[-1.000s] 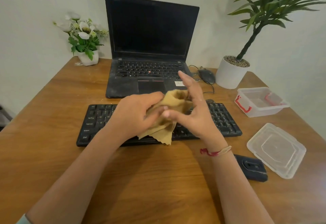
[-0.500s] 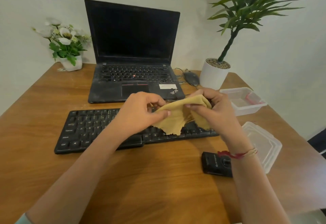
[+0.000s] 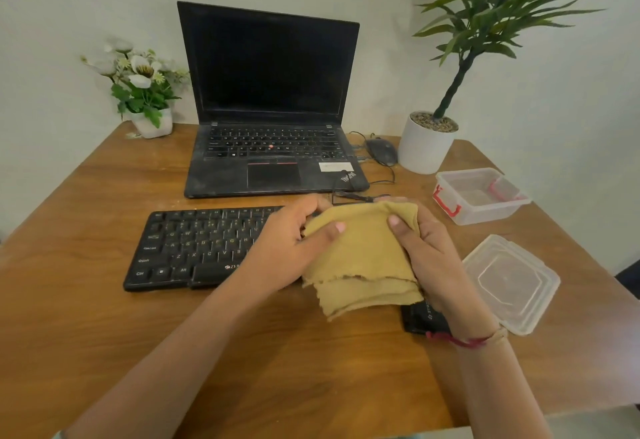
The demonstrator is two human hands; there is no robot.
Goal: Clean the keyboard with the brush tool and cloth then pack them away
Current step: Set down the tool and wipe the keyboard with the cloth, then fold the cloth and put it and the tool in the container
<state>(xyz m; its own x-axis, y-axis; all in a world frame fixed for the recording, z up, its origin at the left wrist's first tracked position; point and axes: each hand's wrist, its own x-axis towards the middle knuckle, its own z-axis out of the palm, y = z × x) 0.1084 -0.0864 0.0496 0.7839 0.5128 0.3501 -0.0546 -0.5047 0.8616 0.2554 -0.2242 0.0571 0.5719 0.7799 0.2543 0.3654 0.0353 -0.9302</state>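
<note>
Together, the left hand (image 3: 287,248) and right hand (image 3: 429,251) pinch a soft mustard-yellow cloth (image 3: 363,255) along its folded top edge, thumbs pressed on the near face and fingers curled behind. Its frayed lower edges hang in two layers. Beneath and left of the left hand lies the flat black keyboard (image 3: 201,248) on the wood-grain table (image 3: 86,317). A boxy black brush tool (image 3: 420,317) sits partly hidden under the right wrist. Right of that hand lie a clear plastic lid (image 3: 509,279) with rounded corners and, beyond it, a clear rectangular container (image 3: 481,196) with red clips.
</note>
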